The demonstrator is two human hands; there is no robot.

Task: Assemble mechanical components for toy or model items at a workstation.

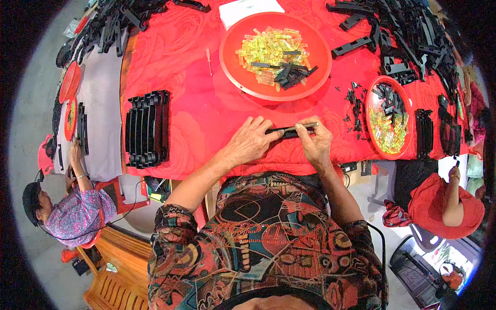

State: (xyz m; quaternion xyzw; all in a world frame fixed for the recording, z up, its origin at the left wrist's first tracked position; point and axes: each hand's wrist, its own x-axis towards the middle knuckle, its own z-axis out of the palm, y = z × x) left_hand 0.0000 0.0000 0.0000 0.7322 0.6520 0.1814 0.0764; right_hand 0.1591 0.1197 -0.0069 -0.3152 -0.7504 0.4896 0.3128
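Note:
My left hand (250,138) grips one end of a long, narrow black plastic part (281,132) just above the red cloth near the table's front edge. At the other end, my right hand (316,145) is closed with its thumb along the top. A slim greyish piece (311,124) sticks out between its fingers; its kind is unclear. Beyond my hands stands a large red plate (230,67). It carries a heap of clear yellow pieces (271,45) and a smaller pile of black strips (294,76).
A row of long black parts (148,129) lies to my left. A thin screwdriver (209,62) rests beside the plate. Black parts (408,31) are heaped at the far right, above a second red plate (370,121). People sit at left (77,217) and right (444,206).

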